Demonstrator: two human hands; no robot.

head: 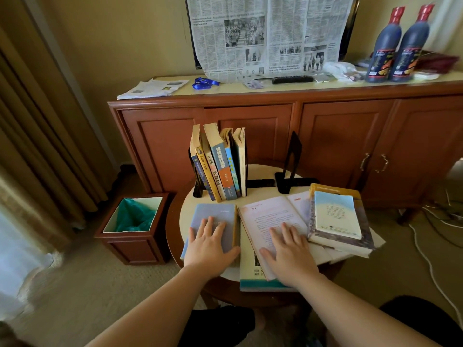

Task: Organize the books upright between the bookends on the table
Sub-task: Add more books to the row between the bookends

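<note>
Several books (220,166) stand upright on the small round table (260,171), leaning against the left black bookend (198,186). The right black bookend (292,166) stands apart with a gap between it and the row. My left hand (209,246) rests flat with spread fingers on a closed pale blue book (215,214) lying at the table's front left. My right hand (288,251) lies flat on the page of an open book (273,216) in front of me. Two more books (338,216) are stacked flat at the right.
A wooden waste bin (132,226) with a green liner stands left of the table. Behind is a wooden sideboard (325,136) carrying a newspaper (263,33), two dark bottles (398,46), a remote and papers. White cables (431,261) trail on the carpet at right.
</note>
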